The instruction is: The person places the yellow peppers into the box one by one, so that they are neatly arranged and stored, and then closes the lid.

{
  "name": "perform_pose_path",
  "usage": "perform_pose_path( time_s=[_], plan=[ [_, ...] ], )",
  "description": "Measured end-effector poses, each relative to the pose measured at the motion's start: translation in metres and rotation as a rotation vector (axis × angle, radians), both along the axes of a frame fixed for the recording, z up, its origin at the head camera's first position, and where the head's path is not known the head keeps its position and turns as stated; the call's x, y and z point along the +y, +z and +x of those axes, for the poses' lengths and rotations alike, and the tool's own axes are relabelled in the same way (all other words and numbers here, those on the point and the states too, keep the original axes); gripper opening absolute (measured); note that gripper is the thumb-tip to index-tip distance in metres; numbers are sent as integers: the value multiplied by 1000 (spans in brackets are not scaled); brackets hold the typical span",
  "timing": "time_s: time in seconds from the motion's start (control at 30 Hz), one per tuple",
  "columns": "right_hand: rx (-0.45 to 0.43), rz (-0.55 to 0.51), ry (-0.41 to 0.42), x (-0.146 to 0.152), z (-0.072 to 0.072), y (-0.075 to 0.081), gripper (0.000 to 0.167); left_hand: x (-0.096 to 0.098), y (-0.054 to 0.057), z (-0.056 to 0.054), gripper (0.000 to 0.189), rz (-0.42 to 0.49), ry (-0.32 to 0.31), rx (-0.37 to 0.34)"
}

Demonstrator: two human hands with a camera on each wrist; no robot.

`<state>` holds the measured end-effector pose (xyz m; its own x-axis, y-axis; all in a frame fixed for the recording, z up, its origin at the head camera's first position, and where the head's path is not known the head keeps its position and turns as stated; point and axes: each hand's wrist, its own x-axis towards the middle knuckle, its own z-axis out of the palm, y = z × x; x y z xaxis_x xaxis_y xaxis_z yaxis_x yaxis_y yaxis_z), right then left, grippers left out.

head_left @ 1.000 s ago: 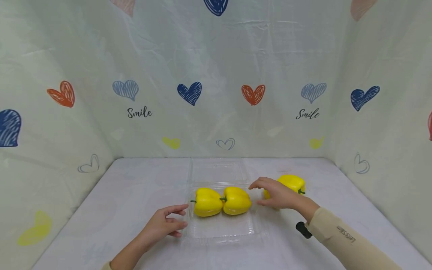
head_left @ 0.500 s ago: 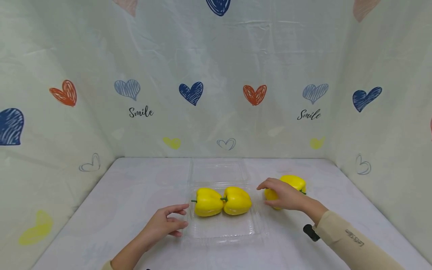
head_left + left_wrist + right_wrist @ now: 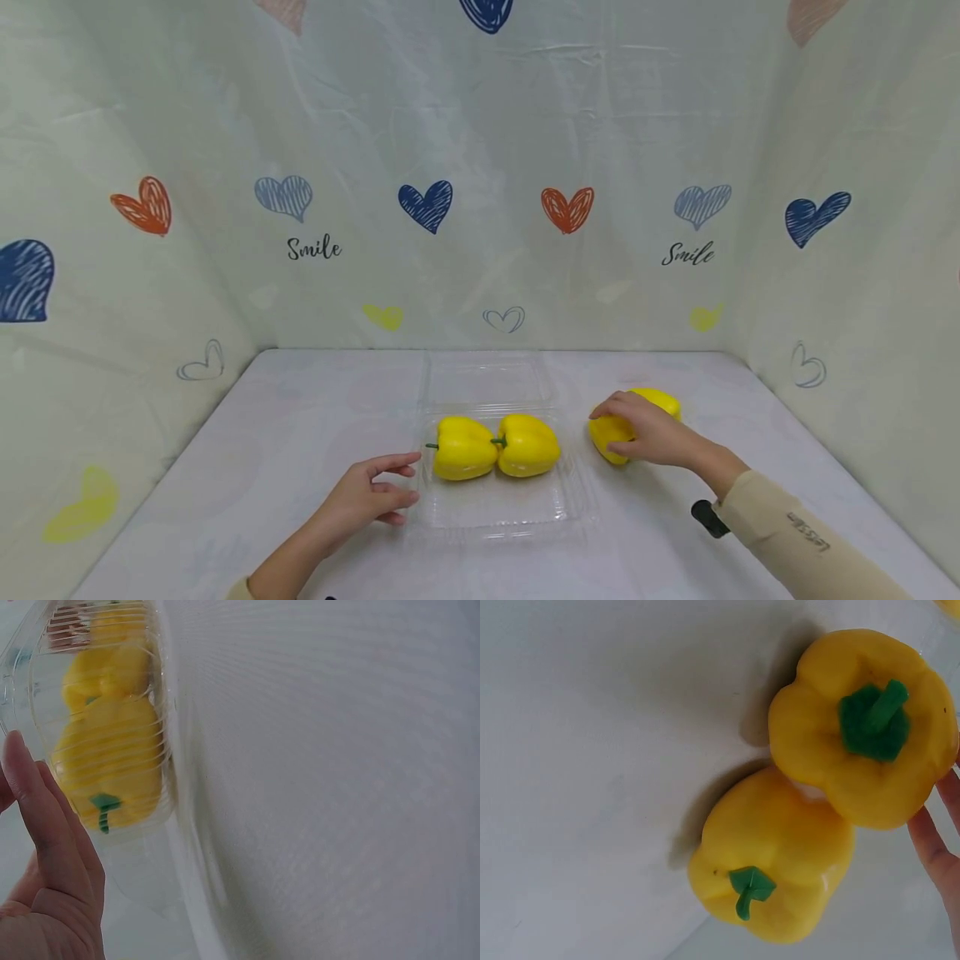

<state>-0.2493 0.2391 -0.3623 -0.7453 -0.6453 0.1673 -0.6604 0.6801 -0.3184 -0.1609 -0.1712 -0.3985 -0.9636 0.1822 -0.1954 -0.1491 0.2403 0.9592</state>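
Two glossy yellow bell peppers (image 3: 463,450) with green stems lie side by side in a clear plastic clamshell container (image 3: 487,510). Beside its left wall my left hand (image 3: 375,493) has its fingers extended, the fingertips at the rim; the left wrist view shows these fingers (image 3: 49,825) along the clear wall. My right hand (image 3: 654,429) grips another yellow bell pepper (image 3: 609,435) on the table, fingers over the far side and thumb on the near side. A further yellow bell pepper (image 3: 772,855) touches the gripped one and is partly hidden behind the hand in the head view.
The container's lid (image 3: 483,383) lies folded back toward the rear of the white table (image 3: 330,392). A pale curtain (image 3: 495,275) printed with hearts and "Smile" encloses the back and sides. A black wrist-camera part (image 3: 708,518) hangs under the right sleeve.
My right hand has moved right, away from the container and onto the nearer loose pepper, with its fingers closing round it. My left hand and the two peppers in the container have stayed put.
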Motion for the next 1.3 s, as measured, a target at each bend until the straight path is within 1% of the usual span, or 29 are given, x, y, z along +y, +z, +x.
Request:
perform_pose_path(
  time_s=[0.1, 0.2, 0.4, 0.53, 0.67, 0.77, 0.83, 0.9, 1.03, 1.17, 1.23, 1.3],
  plan=[
    [13, 11, -24, 5, 0, -1, 33, 0, 0, 0, 60, -2, -1, -1],
    [2, 5, -48, 8, 0, -2, 34, 1, 1, 1, 60, -7, 2, -4],
    [-15, -9, -73, 14, 0, -4, 35, 1, 1, 1, 59, -6, 3, -3],
    [-32, 1, -98, 17, 3, -3, 43, 1, 1, 1, 60, -5, 3, -2],
    [-79, 7, -126, 20, 5, 0, 52, 2, 1, 1, 60, -11, 9, -5],
    [-107, 11, -136, 23, 7, 3, 57, 2, 1, 1, 60, -16, 10, -5],
    [-111, 14, -135, 25, 8, 4, 60, 2, 1, 1, 60, -15, 11, -6],
    [-110, 10, -126, 28, 9, 5, 60, 2, 1, 0, 60, -16, 13, -8],
    [-142, -12, -139, 31, 10, 3, 54, 2, 1, 1, 60, -20, 19, -11],
    [-100, 4, -167, 32, 9, 1, 51, 2, 1, 0, 59, -22, 19, -10],
    [-76, -10, -158, 31, 9, 0, 53, 2, 1, 0, 59, -21, 18, -9],
    [-75, -42, -132, 30, 9, -2, 55, 2, 1, 0, 59, -23, 18, -10]
  ],
)
